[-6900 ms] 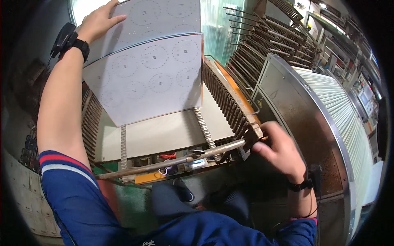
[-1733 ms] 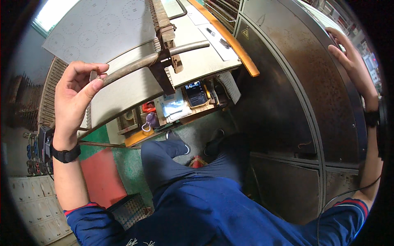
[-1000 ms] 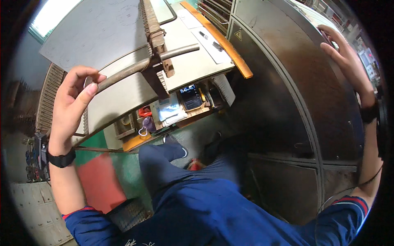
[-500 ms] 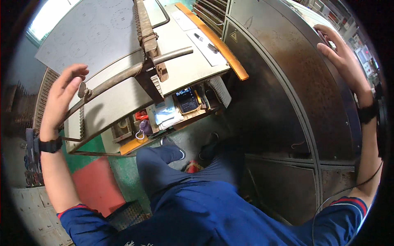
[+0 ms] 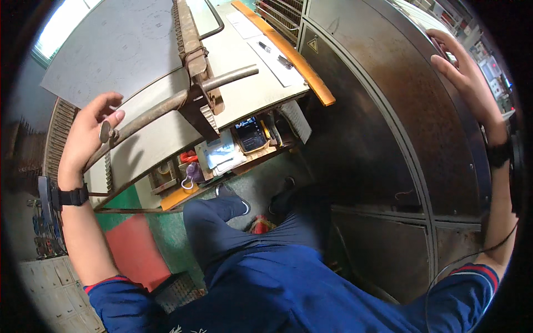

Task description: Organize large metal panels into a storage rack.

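My left hand [image 5: 88, 132] is beside a long rusty metal rod [image 5: 147, 122], close to the round knob [image 5: 105, 132] near its end. Its fingers are loosely bent, with the thumb apart, and I see nothing held. A large pale sheet with faint printed circles [image 5: 119, 58] leans upright beyond it. Far to the right, my right hand [image 5: 463, 83] is at the top edge of a stained metal cabinet [image 5: 388, 61]. Thumb and fingers are spread apart there; something small and dark shows in the gap, too shadowed to name.
The pale worktable [image 5: 241, 91] carries a toothed metal bar [image 5: 189, 33], paper with pens [image 5: 272, 58] and an orange strip [image 5: 288, 53]. In the shelf below lie a dark-screened device [image 5: 250, 135], papers [image 5: 222, 152] and a purple item [image 5: 194, 173]. A red panel [image 5: 136, 250] is at lower left.
My left hand has shifted slightly down and right relative to the rod's knob, its fingers a little more bent. The view has turned slightly; my right hand stays by the cabinet edge.
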Tool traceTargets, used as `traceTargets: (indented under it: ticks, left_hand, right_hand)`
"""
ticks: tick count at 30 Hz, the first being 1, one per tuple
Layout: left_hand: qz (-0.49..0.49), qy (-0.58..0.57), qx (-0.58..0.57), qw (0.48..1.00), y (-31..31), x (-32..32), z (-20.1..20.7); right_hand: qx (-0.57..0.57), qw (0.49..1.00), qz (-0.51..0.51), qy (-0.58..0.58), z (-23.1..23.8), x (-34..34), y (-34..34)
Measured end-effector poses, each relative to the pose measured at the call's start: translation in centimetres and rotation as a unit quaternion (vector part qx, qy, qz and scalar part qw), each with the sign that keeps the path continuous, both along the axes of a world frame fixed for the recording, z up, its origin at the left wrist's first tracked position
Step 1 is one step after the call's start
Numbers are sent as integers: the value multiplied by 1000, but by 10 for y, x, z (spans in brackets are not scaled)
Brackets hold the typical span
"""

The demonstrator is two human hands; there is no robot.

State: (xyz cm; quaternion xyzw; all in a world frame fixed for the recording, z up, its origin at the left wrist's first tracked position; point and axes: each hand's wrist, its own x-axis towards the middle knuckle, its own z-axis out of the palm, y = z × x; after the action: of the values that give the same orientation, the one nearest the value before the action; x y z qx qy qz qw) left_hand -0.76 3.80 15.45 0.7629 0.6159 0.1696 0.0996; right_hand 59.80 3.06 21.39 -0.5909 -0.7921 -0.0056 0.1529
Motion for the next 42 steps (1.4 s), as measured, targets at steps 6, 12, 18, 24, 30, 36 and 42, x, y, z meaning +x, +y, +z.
traceTargets:
  ticks: [6,12,18,24,30,36,42]
  left_hand:
    - [7,-74,-47,996,-1,4,-2]
    - [-1,-89,-60,994,-1,0,-2]
    - [8,-91,-64,994,-2,-1,-2]
    - [-6,-104,-66,992,0,1,-6]
    - [-47,-62,-19,997,11,-19,-17]
    - [-28,-112,-21,993,29,-64,-46]
    - [-65,-87,-27,994,31,-46,-34]
  right_hand:
    - [0,999,-32,7,0,-2,-2]
    - [1,1000,-9,-21,1,2,1]
    - [61,997,10,-51,-5,-8,-3]
    - [59,997,15,-53,-5,7,5]
    - [22,1000,-1,-3,0,1,-4]
    - [90,981,-133,-108,2,17,27]
    - [521,826,-169,-136,89,124,-62]
